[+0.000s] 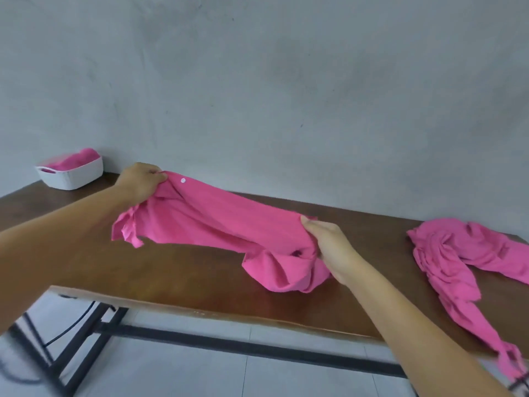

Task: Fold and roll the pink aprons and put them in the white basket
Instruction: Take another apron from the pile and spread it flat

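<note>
Two loose pink aprons (217,222) (458,253), centre and three o'clock, one white basket (75,176) at ten, one table (171,276), two hands (141,179) (329,245).

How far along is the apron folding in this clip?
Done: the white plastic basket already holds pink fabric. In hand: the left hand and right hand grip an unfolded pink apron over the brown wooden table. Left: a second crumpled pink apron lies at the table's right end.

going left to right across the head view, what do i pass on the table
white basket → left hand gripping one end of the held pink apron → right hand gripping its other end → loose pink apron, crumpled at the right end of the table
</note>
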Demonstrator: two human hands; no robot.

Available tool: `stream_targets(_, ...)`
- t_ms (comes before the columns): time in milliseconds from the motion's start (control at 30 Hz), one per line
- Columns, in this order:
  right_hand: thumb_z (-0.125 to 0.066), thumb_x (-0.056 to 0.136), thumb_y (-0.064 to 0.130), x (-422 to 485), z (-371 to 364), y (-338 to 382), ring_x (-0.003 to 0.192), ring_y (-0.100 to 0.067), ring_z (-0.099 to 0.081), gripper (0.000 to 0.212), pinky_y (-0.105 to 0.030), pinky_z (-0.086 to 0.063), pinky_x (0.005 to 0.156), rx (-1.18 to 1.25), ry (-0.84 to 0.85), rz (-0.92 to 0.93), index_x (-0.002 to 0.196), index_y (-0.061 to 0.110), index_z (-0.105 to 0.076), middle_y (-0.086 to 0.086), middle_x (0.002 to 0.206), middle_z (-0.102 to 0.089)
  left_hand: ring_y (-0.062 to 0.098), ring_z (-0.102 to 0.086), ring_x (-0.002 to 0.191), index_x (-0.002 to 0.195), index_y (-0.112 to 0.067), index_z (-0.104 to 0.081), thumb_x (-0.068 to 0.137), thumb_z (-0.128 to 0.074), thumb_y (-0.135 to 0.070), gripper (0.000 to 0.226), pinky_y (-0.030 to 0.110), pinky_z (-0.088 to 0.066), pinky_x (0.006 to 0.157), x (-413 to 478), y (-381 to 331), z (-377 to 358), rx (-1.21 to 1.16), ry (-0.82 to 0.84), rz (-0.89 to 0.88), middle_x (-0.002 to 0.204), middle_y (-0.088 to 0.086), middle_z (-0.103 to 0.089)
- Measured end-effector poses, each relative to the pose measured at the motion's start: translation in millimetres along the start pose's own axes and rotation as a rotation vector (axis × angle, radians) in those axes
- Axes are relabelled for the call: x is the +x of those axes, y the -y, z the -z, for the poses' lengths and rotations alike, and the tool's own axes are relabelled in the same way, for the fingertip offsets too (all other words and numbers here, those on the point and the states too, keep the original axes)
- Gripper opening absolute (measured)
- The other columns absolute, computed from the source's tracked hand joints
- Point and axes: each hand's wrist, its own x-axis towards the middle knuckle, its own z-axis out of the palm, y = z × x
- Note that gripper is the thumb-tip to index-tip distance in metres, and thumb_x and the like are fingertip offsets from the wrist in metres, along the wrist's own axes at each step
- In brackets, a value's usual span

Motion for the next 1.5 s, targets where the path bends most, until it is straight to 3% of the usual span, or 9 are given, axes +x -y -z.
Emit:
stream_targets(100,-0.052,0.101,0.048,-30,-48,-17,0.093,-0.04,-0.069,0.054,-0.038,-0.049,0.078,-0.167,0.031,-0.004,0.104,-0.003,-0.069,-0.03,0.1,-0.068,0.035,-0.058,0.087,0.078,0.001,-0.065,0.101,-0.055,-0.02,0.033,0.048,-0.048,0.086,-14,21,13,-0.045,-0.026,0.097,0.085,0.02,-0.064)
stream_targets(233,-0.049,0.093,0.068,-72,-110,-36,0.059,-0.026,-0.053,0.076,-0.034,-0.041,0.063,-0.37,0.078,0.084,0.091,-0.007,-0.057,-0.026,0.068,-0.057,0.028,-0.053,0.077,0.076,-0.007,-0.065,0.1,-0.054,-0.021,0.03,0.039,-0.043,0.073,-37,64,39,-0.051,-0.046,0.181,0.076,0.01,-0.059)
stream_targets(333,-0.059,0.094,0.055,-101,-154,-48,0.056,-0.016,-0.034,0.06,-0.032,-0.031,0.059,-0.413,0.087,0.1,0.067,0.007,-0.035,-0.005,0.059,-0.032,0.028,-0.049,0.071,0.068,-0.01,-0.058,0.1,-0.054,-0.024,0.035,0.036,-0.034,0.06,-58,100,64,-0.046,-0.031,0.217,0.069,0.007,-0.055)
stream_targets(433,-0.064,0.096,0.042,-127,-196,-60,0.057,-0.012,-0.025,0.055,-0.034,-0.021,0.058,-0.489,0.068,0.153,0.065,0.02,-0.024,0.003,0.06,-0.024,0.029,-0.051,0.077,0.067,-0.013,-0.06,0.1,-0.055,-0.024,0.035,0.036,-0.034,0.064,-80,137,89,-0.053,-0.034,0.233,0.071,0.006,-0.057)
stream_targets(633,-0.067,0.094,0.037,-179,-256,-85,0.051,-0.013,-0.044,0.039,-0.028,-0.036,0.054,-0.711,-0.04,0.253,0.062,0.026,-0.048,0.012,0.054,-0.048,0.029,-0.054,0.075,0.087,0.003,-0.071,0.095,-0.055,-0.026,0.034,0.038,-0.045,0.071,-119,195,141,-0.032,-0.102,0.286,0.085,0.02,-0.068)
stream_targets(867,-0.061,0.098,0.015,-210,-295,-75,0.056,-0.022,-0.062,0.012,-0.039,-0.052,0.053,-1.038,-0.196,0.461,0.106,0.015,-0.07,-0.001,0.067,-0.069,0.024,-0.053,0.073,0.082,0.001,-0.072,0.095,-0.056,-0.025,0.033,0.035,-0.043,0.067,-142,208,200,-0.044,-0.182,0.181,0.076,0.015,-0.065)
stream_targets(1000,-0.067,0.082,-0.005,-219,-311,-42,0.035,-0.022,-0.044,0.023,-0.026,-0.031,0.039,-1.239,-0.282,0.516,0.098,0.012,-0.069,0.003,0.045,-0.039,0.022,-0.049,0.067,0.08,0.004,-0.07,0.089,-0.059,-0.023,0.031,0.04,-0.044,0.063,-141,203,237,-0.081,-0.245,0.116,0.075,0.023,-0.061)
stream_targets(1200,-0.073,0.056,-0.017,-215,-309,-23,0.036,-0.033,-0.052,0.039,-0.029,-0.034,0.039,-1.323,-0.286,0.48,0.072,0.012,-0.054,0.001,0.051,-0.036,0.019,-0.043,0.067,0.079,0.007,-0.064,0.086,-0.058,-0.025,0.033,0.035,-0.037,0.062,-143,191,271,-0.117,-0.295,0.028,0.071,0.011,-0.051)
stream_targets(1500,-0.051,0.084,-0.005,-189,-286,-30,0.059,-0.032,-0.046,0.016,-0.033,-0.037,0.057,-1.321,-0.38,0.305,0.088,0.01,-0.056,0.001,0.061,-0.039,0.008,-0.049,0.071,0.073,-0.007,-0.069,0.088,-0.063,-0.02,0.021,0.03,-0.04,0.069,-163,154,294,-0.227,-0.351,-0.21,0.068,-0.001,-0.06)
